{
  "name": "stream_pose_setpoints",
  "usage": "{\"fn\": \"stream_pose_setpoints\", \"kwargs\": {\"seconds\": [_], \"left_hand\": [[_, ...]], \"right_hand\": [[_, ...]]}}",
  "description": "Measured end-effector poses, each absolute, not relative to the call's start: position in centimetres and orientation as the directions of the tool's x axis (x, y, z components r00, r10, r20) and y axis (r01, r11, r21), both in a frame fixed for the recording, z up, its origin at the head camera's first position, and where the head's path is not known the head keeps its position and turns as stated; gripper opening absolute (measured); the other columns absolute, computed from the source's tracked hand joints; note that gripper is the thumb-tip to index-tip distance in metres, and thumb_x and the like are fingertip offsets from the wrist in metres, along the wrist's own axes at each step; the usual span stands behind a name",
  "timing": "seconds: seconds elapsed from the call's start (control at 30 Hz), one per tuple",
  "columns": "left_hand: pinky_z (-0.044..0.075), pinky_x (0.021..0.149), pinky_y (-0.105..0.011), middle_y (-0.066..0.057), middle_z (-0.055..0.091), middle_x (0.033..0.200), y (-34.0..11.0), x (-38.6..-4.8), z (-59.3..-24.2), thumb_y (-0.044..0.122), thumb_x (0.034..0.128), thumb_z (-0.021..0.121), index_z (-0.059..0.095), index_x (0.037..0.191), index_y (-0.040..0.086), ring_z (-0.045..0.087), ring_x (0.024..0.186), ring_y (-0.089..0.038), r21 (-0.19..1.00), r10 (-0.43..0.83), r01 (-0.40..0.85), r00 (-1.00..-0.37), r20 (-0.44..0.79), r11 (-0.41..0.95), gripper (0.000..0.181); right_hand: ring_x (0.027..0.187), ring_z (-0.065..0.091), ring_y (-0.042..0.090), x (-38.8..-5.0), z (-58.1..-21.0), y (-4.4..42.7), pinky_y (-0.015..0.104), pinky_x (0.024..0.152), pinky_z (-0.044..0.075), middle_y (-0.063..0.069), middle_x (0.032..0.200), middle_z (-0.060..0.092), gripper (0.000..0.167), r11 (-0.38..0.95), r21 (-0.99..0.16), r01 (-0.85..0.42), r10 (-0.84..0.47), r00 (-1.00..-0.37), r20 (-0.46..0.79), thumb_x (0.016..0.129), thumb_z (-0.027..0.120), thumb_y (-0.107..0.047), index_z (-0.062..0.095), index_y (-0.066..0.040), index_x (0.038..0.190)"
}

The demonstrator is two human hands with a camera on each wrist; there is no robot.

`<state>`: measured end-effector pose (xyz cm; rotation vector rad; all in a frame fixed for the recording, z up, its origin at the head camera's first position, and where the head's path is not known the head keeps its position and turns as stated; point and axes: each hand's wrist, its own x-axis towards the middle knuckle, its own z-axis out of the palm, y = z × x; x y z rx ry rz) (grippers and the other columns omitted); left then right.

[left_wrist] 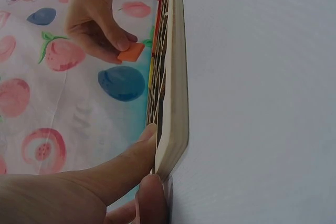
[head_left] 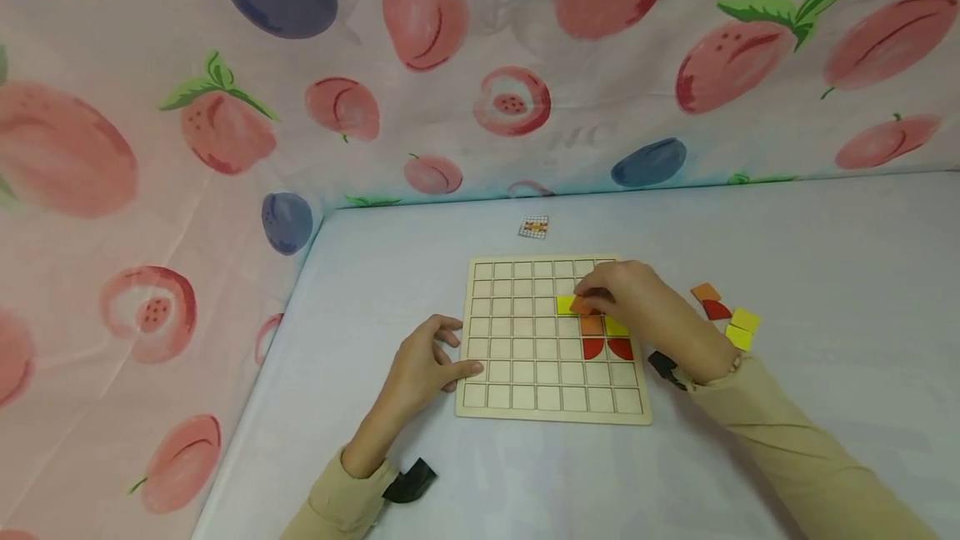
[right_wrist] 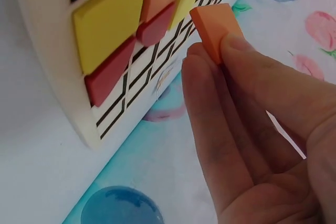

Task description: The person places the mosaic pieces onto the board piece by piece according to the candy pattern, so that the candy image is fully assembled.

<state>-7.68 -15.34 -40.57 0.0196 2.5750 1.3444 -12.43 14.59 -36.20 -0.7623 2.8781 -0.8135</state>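
Note:
A pale wooden grid board lies flat on the table. My left hand holds its left side, thumb over the top face and a finger against the edge. Between right thumb and fingers I pinch an orange square tile, tilted and raised above the board. My right hand hovers over the board's upper right part. Tiles in the cells include a yellow square, an orange square, another yellow square and red quarter-circles. The right hand hides some cells.
Right of the board lie a loose orange tile, a red quarter-circle and yellow tiles. A small card with a coloured grid pattern lies behind the board. Fruit-printed cloth walls the back and left.

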Motion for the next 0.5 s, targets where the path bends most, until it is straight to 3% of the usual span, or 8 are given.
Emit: {"fn": "stream_pose_setpoints", "kwargs": {"seconds": [0.5], "left_hand": [[0.051,0.053,-0.031,-0.009,0.060,0.106,-15.3,-7.7,-40.6,0.016,0.0762,0.087,0.057,0.128,0.006,0.060,0.053,-0.014,0.811,0.120,-0.095,-0.972,-0.200,0.577,0.061]], "right_hand": [[0.090,0.067,0.022,-12.6,-37.4,13.3,0.039,0.082,0.058,0.007,0.097,0.074,0.015,0.705,-0.531,-0.471,-0.520,-0.851,0.065,0.086,0.076,-0.004,0.076,-0.003,0.100]]}}
